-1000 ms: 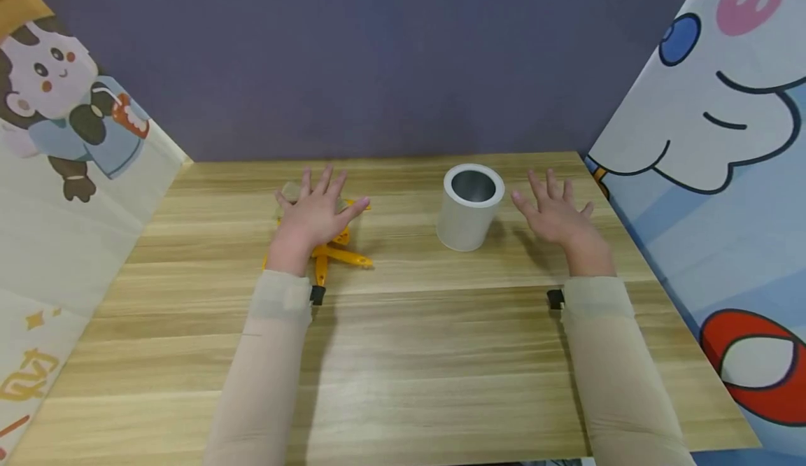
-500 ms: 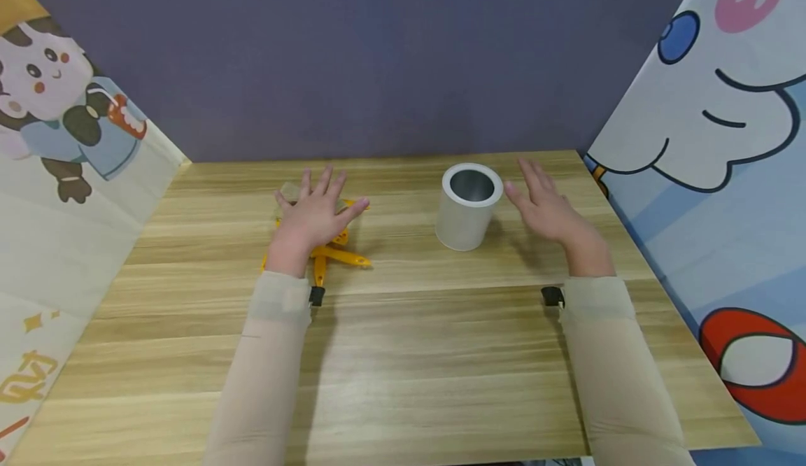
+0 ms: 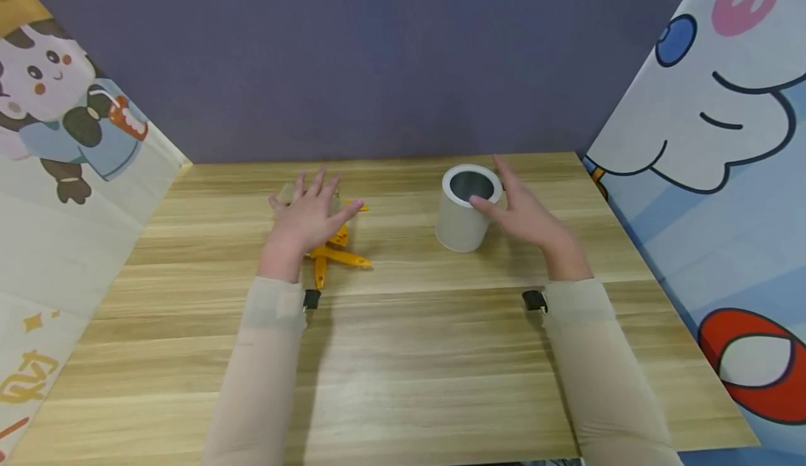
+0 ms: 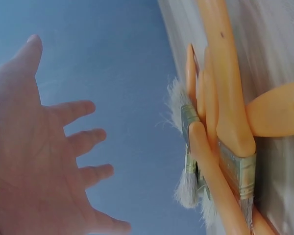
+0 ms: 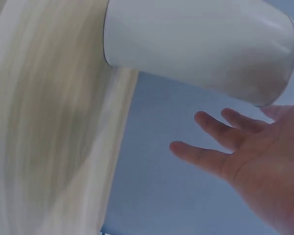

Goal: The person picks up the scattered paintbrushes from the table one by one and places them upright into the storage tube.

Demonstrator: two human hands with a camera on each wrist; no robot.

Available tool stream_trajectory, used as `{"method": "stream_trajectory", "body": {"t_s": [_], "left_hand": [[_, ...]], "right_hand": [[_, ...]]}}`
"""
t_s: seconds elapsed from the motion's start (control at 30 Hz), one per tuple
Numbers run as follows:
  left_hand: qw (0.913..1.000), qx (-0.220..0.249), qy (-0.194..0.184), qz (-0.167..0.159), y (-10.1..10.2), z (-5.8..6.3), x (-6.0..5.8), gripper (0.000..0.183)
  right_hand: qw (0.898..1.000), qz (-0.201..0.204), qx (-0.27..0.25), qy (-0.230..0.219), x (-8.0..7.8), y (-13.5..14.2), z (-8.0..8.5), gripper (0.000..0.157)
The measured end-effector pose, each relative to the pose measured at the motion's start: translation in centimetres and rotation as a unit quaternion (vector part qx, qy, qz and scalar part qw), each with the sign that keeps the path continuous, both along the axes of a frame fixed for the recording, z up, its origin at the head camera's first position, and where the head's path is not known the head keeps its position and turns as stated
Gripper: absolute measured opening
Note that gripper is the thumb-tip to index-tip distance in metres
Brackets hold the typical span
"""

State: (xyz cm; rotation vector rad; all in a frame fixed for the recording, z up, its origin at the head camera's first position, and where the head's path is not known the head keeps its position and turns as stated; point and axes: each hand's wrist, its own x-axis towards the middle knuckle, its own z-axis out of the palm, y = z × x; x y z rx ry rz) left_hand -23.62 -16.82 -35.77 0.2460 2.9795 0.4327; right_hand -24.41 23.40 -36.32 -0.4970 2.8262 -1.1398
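Several paintbrushes with orange handles and pale bristles lie in a pile on the left part of the table. My left hand is spread over them with straight fingers and holds nothing; in the left wrist view its palm is apart from the brushes. It partly hides the pile in the head view. A white cylindrical holder with a thick rim and grey inside stands upright, right of centre. My right hand is at its right side, fingers extended past the rim and thumb overlapping the rim's near edge.
The wood-grain table ends at a dark blue-purple wall at the back. Printed cartoon panels flank it, the right panel close to the table's edge. A small black wrist camera sits by the right cuff.
My right hand has moved left to the white holder, its thumb now in front of the rim. The left hand has shifted slightly left, still spread over the brushes.
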Motion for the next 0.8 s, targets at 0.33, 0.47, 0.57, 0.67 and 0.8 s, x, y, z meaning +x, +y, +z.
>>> {"method": "stream_trajectory", "body": {"t_s": [0.33,0.47,0.57,0.67,0.8], "left_hand": [[0.9996,0.016,-0.01,0.019,-1.5,0.0,0.8,0.103],[0.9993,0.005,-0.023,0.029,-2.4,0.1,0.8,0.093],[0.9987,-0.01,-0.037,0.033,-3.0,0.2,0.9,0.082],[0.9981,-0.018,-0.044,0.04,-3.5,0.2,1.1,0.075],[0.9976,-0.024,-0.041,0.051,-3.9,0.0,1.4,0.072]], "right_hand": [[0.998,-0.054,-0.012,0.004,-0.4,-1.3,-1.1,0.114],[0.997,-0.071,-0.016,0.008,-0.6,-1.7,-1.4,0.113],[0.997,-0.076,-0.01,0.008,-0.8,-1.8,-1.7,0.112],[0.997,-0.079,-0.009,0.001,-0.9,-2.2,-1.8,0.113],[0.996,-0.081,-0.026,0.0,-0.9,-3.1,-1.7,0.112]]}}
